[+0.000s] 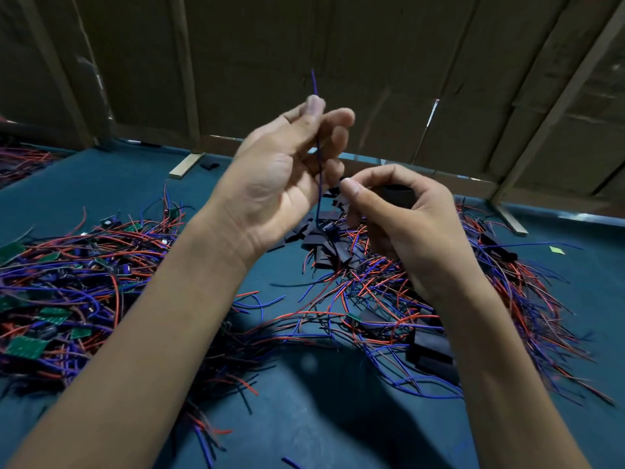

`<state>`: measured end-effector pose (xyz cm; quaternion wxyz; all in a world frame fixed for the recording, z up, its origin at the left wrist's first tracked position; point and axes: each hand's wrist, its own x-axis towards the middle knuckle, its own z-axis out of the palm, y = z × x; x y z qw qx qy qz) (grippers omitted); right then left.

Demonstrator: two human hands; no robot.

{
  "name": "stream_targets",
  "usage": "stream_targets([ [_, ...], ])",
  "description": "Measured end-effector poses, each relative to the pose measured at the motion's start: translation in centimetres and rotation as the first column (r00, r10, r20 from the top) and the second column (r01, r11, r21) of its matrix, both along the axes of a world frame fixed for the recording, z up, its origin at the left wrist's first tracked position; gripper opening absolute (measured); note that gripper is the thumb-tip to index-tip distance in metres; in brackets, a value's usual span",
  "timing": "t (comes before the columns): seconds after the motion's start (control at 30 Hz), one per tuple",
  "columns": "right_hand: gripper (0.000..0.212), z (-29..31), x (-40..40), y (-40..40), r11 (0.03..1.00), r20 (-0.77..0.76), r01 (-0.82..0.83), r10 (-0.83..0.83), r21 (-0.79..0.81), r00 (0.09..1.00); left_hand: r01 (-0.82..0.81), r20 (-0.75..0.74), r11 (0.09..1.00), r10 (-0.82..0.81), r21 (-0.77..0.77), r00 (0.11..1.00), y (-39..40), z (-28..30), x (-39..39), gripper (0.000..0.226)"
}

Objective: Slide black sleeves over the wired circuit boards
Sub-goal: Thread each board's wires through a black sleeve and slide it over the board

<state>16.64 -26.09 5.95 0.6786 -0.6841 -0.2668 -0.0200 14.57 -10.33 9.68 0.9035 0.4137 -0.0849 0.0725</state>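
My left hand [287, 177] is raised over the table and pinches a blue wire [318, 170] between thumb and fingers; the wire's end sticks up above the thumb. Below the hand the wire hangs down to a small dark circuit board [326, 230]. My right hand [406, 225] is just to the right, its fingers curled round a black sleeve [399, 194], thumb tip close to the wire. Loose black sleeves [321, 238] lie in a pile under both hands.
A heap of green circuit boards with red and blue wires [67, 282] covers the left of the blue-green table [304, 384]. More wires and sleeved boards [429, 346] lie on the right. Cardboard walls [304, 62] with wooden struts close off the back.
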Motion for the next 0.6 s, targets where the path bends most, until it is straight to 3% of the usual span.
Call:
stream_targets([
  [0.07,0.01,-0.1,0.3,-0.1,0.999,-0.036,0.019,-0.018,0.046,0.999,0.033,0.001,0.999,-0.033,0.0,0.999,-0.4,0.0,-0.1,0.01],
  [0.17,0.028,-0.3,0.8,-0.3,0.997,-0.213,0.043,-0.03,0.06,0.977,0.072,0.009,0.997,-0.072,-0.016,0.997,-0.5,0.0,-0.3,0.013],
  [0.23,0.022,-0.4,0.9,-0.3,0.999,-0.279,0.025,-0.017,0.023,0.96,0.115,0.019,0.992,-0.115,-0.048,0.993,-0.4,0.0,-0.5,0.012],
  [0.27,0.016,-0.4,0.8,-0.2,0.999,-0.28,0.031,-0.022,0.027,0.96,0.133,0.025,0.989,-0.132,-0.069,0.991,-0.3,0.1,-0.5,0.012],
  [0.4,0.045,-0.1,0.9,-0.8,0.995,-0.186,0.072,-0.059,0.063,0.981,0.114,0.064,0.982,-0.106,-0.147,0.992,0.4,0.2,-0.3,0.015],
  [0.5,0.041,1.0,0.8,-2.6,0.973,-0.178,-0.168,0.139,-0.159,0.974,0.032,0.084,0.977,-0.015,-0.21,0.996,0.9,0.2,-0.1,0.016],
  [0.6,0.044,1.2,0.5,-4.2,0.73,-0.314,-0.406,0.27,-0.55,0.91,-0.034,0.097,0.951,0.067,-0.307,0.993,1.3,0.2,0.2,0.015],
])
